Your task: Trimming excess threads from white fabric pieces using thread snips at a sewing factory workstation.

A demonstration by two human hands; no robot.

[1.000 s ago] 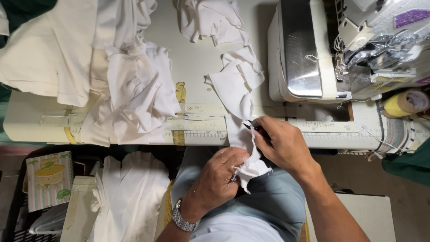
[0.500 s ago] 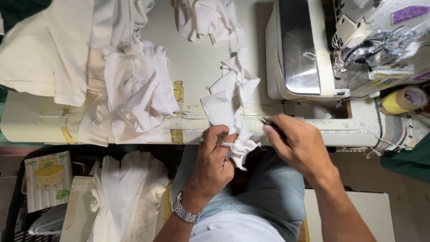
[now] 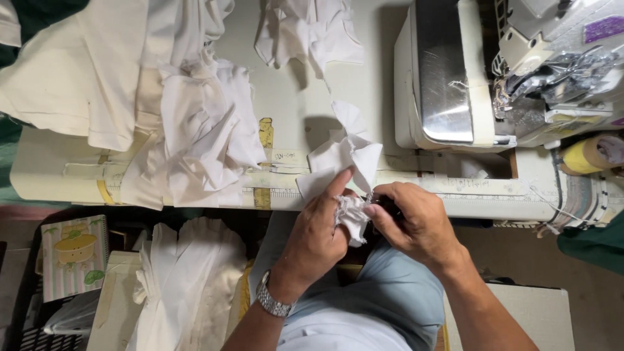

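Hands meet at the table edge: left hand (image 3: 318, 237) and right hand (image 3: 416, 221) both pinch a small crumpled white cloth piece (image 3: 351, 166) (its length rising away over the pale sewing table (image 3: 292, 97)).

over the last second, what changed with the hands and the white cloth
The left hand slid up the white cloth piece to the table edge, bunching it against the right hand, which stayed put holding a small dark tool, too hidden to identify. The fabric pile and sewing machine did not move.
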